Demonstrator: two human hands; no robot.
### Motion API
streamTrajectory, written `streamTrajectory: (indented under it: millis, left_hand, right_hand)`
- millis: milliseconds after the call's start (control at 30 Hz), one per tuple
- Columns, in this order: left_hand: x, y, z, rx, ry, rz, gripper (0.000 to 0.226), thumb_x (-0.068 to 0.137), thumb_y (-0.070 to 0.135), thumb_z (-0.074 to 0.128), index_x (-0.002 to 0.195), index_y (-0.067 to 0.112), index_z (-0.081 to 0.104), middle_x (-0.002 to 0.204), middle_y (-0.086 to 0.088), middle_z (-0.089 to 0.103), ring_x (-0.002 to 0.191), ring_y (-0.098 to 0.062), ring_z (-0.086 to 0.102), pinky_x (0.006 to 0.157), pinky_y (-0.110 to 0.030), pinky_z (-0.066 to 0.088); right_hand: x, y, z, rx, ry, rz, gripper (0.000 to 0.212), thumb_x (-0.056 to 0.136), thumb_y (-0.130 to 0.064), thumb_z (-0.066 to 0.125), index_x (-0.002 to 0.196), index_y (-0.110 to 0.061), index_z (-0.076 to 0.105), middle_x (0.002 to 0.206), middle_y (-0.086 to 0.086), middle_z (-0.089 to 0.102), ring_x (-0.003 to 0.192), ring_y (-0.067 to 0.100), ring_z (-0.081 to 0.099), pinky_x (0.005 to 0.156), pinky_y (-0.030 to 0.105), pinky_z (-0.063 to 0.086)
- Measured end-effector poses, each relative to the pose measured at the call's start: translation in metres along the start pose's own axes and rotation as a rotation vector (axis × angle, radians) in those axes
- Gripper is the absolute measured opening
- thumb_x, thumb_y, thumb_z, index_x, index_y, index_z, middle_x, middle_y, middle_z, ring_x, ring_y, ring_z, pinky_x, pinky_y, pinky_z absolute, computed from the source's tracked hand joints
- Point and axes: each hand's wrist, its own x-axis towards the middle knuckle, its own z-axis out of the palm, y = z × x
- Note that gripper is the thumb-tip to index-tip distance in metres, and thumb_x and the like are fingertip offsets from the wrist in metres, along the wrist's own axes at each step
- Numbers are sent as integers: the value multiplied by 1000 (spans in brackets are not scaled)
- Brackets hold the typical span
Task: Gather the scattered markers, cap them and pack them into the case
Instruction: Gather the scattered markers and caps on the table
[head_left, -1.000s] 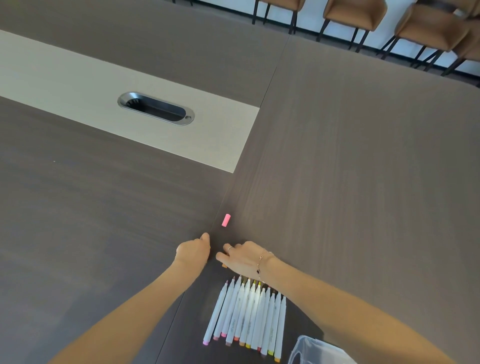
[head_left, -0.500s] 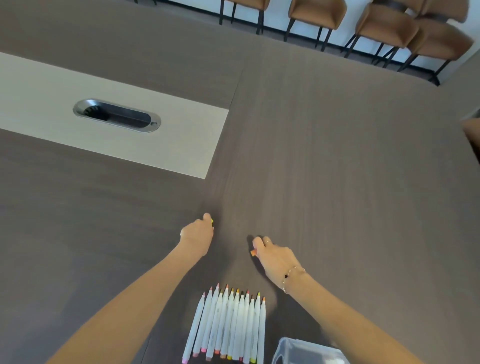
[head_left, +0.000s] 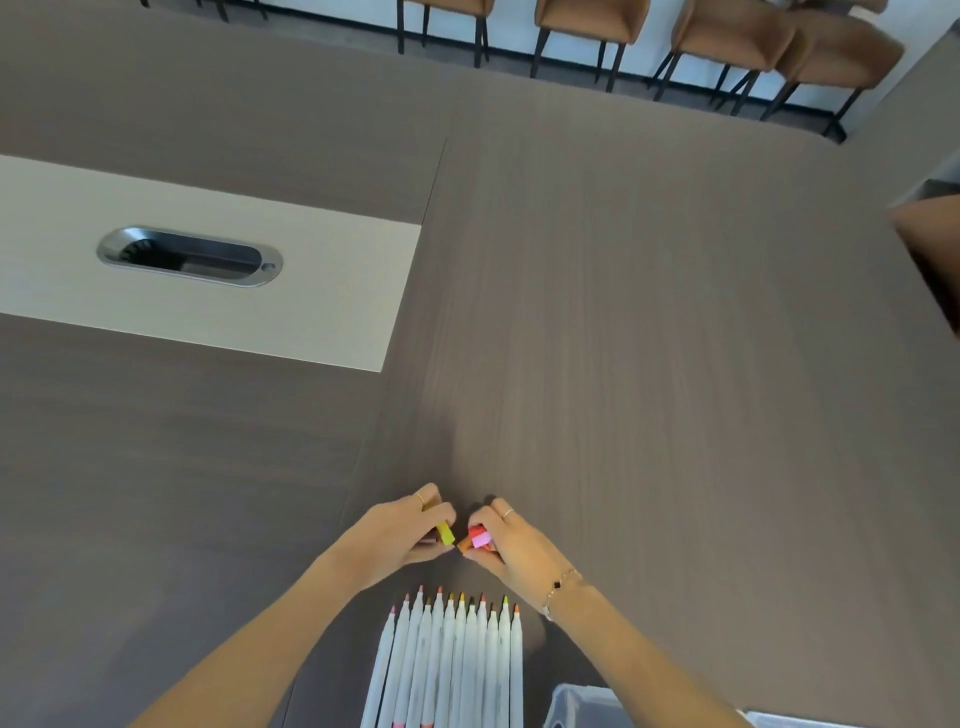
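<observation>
Dark table (head_left: 675, 364), row of white uncapped markers (head_left: 452, 660), coloured tips.

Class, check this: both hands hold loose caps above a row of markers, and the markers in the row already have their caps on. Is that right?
Not quite. The head view shows the markers lying uncapped, coloured tips bare. The rest stands: left hand and right hand hold loose caps above the row.
</observation>
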Motion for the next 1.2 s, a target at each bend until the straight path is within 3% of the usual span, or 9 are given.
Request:
streamTrajectory:
  millis: [100,233,400,533,733,833,967,1100,1200]
  left_hand:
    - [-2,-2,3,-51,29,-20,37,93,41,53,127,31,47,125,11,45,98,-6,60,89,-6,43]
    - [-4,-5,9,-60,127,7,44,90,49,50,130,30,48,126,12,48,107,-4,53,93,-8,42]
    - [-4,-11,25,-74,261,84,57,86,64,29,121,29,57,126,10,51,112,-3,46,98,-15,42]
    - [-9,-14,34,-145,238,74,53,86,53,37,131,29,53,142,13,40,136,-6,26,114,-22,21]
    - [-13,-11,22,-189,175,134,60,86,25,65,141,28,40,143,9,41,127,-1,37,106,-10,25]
    - [-16,-9,17,-194,111,60,58,88,42,53,140,42,27,145,26,21,129,9,23,106,-7,16]
    - [-19,-2,15,-352,116,-28,51,87,56,34,136,46,27,144,29,25,125,19,29,106,-7,23]
    - [-16,10,18,-575,226,-138,37,99,27,35,136,31,40,138,15,42,119,9,43,87,5,34]
    - [-15,15,20,-650,262,-159,36,100,23,35,134,28,43,134,13,44,120,-2,47,82,-2,44]
  right_hand:
    - [1,3,3,64,51,-11,33,93,-37,51,123,-22,49,123,0,47,103,13,53,78,2,33]
    - [0,8,7,95,124,-24,34,91,-39,55,121,-22,54,124,-2,49,113,11,44,96,13,38]
    - [3,12,19,272,178,-29,31,89,-37,59,116,-22,57,142,-9,34,129,3,26,105,7,20]
    - [0,19,22,351,170,-56,28,87,-32,63,112,-22,61,146,-16,28,133,0,22,109,10,21]
    - [-10,11,17,406,211,-43,37,86,-29,64,123,-27,57,148,-14,32,141,0,13,107,14,28]
    - [-26,22,10,412,190,3,40,92,-27,55,132,-31,48,149,-19,27,141,-3,9,103,7,31]
    - [-49,44,4,456,229,169,45,98,-24,42,140,-36,30,149,-22,20,140,-4,10,116,25,18]
    - [-51,31,8,525,220,223,56,98,-4,37,143,-33,23,155,-13,12,144,6,5,108,10,8]
    - [-46,11,10,569,207,184,62,92,12,36,146,-16,25,154,-7,12,142,6,4,102,-4,8]
